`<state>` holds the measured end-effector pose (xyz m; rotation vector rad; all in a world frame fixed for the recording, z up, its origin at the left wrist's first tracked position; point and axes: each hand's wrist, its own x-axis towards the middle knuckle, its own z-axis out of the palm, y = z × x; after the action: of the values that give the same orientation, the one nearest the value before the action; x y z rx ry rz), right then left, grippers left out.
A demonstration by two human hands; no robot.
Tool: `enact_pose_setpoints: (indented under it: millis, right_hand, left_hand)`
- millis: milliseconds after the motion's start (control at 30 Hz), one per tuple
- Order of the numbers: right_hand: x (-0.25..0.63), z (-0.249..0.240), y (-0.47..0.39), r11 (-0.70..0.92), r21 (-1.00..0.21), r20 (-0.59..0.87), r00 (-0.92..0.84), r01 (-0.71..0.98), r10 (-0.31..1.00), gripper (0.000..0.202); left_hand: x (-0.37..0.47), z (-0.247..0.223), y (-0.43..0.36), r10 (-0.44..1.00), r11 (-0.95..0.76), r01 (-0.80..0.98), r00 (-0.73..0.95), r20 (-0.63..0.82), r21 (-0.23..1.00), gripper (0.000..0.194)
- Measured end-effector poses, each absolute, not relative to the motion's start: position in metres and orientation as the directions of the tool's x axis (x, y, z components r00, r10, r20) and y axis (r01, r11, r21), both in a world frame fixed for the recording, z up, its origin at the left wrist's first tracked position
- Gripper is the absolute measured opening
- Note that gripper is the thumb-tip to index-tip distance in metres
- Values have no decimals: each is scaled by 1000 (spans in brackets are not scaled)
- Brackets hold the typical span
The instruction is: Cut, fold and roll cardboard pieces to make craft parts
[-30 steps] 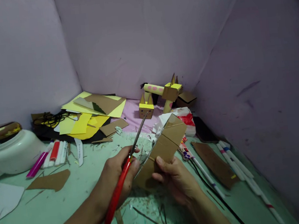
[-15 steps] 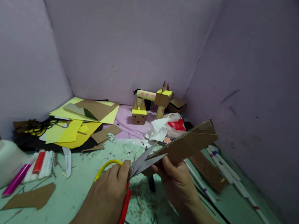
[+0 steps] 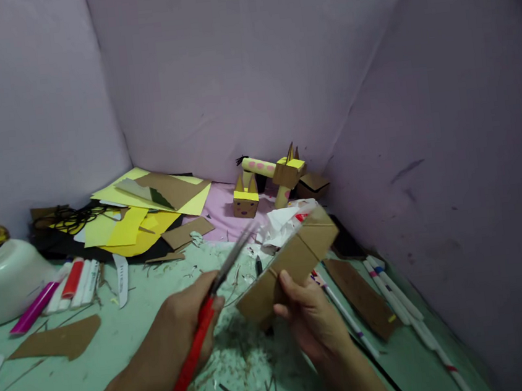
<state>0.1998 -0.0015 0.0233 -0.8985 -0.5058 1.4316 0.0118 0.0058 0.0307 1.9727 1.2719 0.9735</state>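
Observation:
Red-handled scissors (image 3: 201, 345) are gripped in my left hand (image 3: 185, 321), their blades looking closed and pointing up and forward, slightly blurred. My right hand (image 3: 313, 314) pinches a strip of brown cardboard (image 3: 295, 257) with creases across it, thumb on its face. The strip slants up to the right, apart from the scissors. Behind it are crumpled white plastic (image 3: 277, 226), a small cardboard head with a drawn face (image 3: 245, 204) and a yellow tube figure with pink spots (image 3: 260, 167).
Markers (image 3: 77, 283), a white pot (image 3: 9, 281) and a cardboard scrap (image 3: 57, 340) lie left. Yellow paper (image 3: 127, 228) and black string (image 3: 65, 218) are behind. On the right are a brown strip (image 3: 362, 297) and white pens (image 3: 395, 293). Walls enclose the table.
The scissors have drawn back left from the cardboard, and their blades have come together. My right hand has tilted and turned the cardboard, showing more of its face.

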Motion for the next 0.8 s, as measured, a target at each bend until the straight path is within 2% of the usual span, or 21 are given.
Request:
enact_pose_setpoints:
  millis: [100,200,367,600,800]
  right_hand:
    - [195,22,-5,-336,-760,-298,-161,-557,941,43]
    - [189,21,-10,-407,-764,-287,-300,-502,910,40]
    - [184,20,-12,-404,-766,-291,-291,-500,911,38]
    - [184,18,-9,-352,-829,-273,-235,-435,933,41]
    - [186,16,-10,-334,-841,-269,-206,-425,941,40]
  left_hand:
    - [10,38,11,958,-183,353,275,85,917,26]
    - [13,39,11,944,-49,132,330,3,990,33]
    - [21,36,7,947,32,7,320,-33,999,31]
    - [21,32,10,945,42,-86,328,-12,995,28]
    - [21,34,7,961,-26,29,275,17,999,24]
